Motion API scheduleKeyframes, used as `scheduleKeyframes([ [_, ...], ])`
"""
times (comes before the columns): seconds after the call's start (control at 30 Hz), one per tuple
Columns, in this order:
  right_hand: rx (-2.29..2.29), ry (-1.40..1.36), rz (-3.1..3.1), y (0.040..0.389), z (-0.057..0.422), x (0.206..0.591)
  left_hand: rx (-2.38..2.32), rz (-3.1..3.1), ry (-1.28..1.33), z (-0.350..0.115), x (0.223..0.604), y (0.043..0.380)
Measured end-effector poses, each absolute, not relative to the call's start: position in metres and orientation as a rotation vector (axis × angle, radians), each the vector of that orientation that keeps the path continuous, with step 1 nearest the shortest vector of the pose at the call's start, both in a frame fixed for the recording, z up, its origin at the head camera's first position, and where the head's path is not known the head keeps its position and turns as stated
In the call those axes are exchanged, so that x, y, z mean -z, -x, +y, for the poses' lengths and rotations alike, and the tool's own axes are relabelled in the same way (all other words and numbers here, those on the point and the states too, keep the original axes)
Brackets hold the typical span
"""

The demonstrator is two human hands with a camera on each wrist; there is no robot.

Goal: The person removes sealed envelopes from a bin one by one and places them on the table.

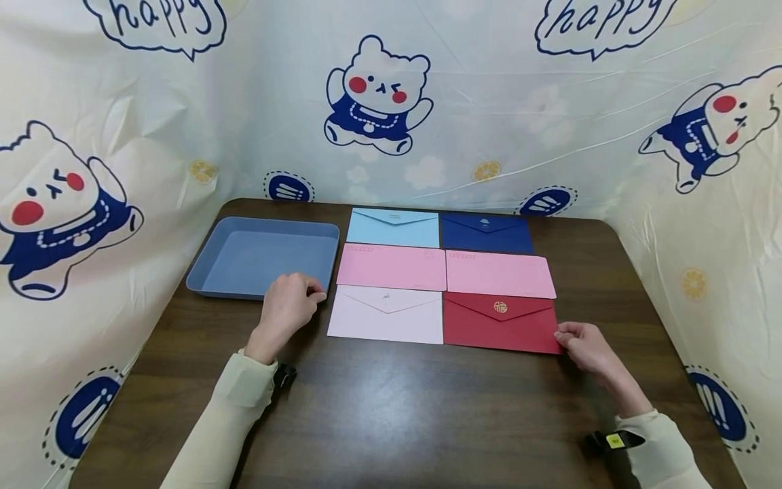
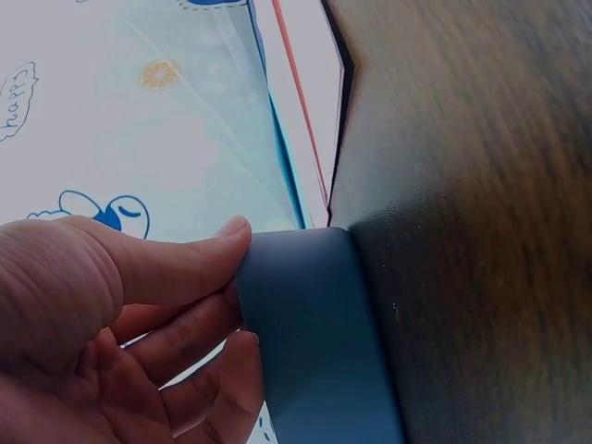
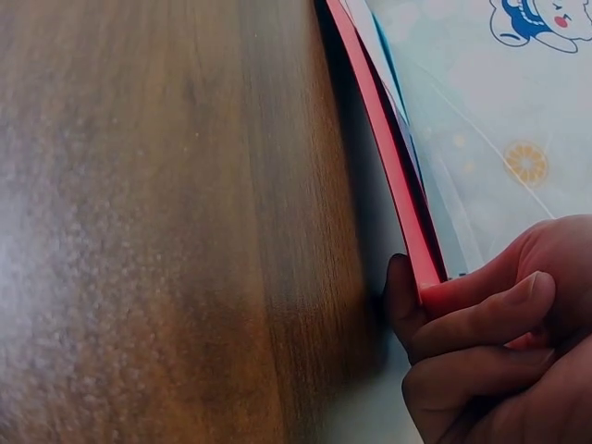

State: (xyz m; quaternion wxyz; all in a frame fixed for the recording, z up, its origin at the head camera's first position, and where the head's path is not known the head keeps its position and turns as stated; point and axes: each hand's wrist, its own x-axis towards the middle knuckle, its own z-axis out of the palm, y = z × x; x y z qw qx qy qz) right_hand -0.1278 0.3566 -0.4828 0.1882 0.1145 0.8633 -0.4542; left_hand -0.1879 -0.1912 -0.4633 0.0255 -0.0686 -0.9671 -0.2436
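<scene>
My left hand (image 1: 288, 307) grips the rim of the blue tray (image 1: 269, 227) at its front right corner; in the left wrist view the thumb and curled fingers meet the tray wall (image 2: 314, 333). At the lower right of the envelope rows, my right hand (image 1: 584, 345) pinches the right edge of the red envelope (image 1: 489, 329). That edge looks slightly raised in the right wrist view, where the red envelope (image 3: 384, 129) shows edge-on. Left of it lies a white envelope (image 1: 385, 322). Behind are two pink envelopes, left (image 1: 391, 268) and right (image 1: 497, 275).
A light blue envelope (image 1: 394, 231) and a dark blue envelope (image 1: 489, 238) lie in the back row. All rest on a dark wooden table (image 1: 391, 414). A printed cloth (image 1: 476, 102) hangs behind and along both sides of the table.
</scene>
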Motion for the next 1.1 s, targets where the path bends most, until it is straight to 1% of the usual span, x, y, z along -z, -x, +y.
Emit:
scheduleKeyframes([
  [0.8, 1.058, -0.306, 2.615, 0.13, 0.357, 0.479, 0.759, -2.975, 0.231, -0.192, 0.464, 0.188],
  [1.1, 0.954, -0.23, 2.681, 0.129, 0.354, 0.474, 0.765, -2.986, 0.214, -0.192, 0.463, 0.188],
])
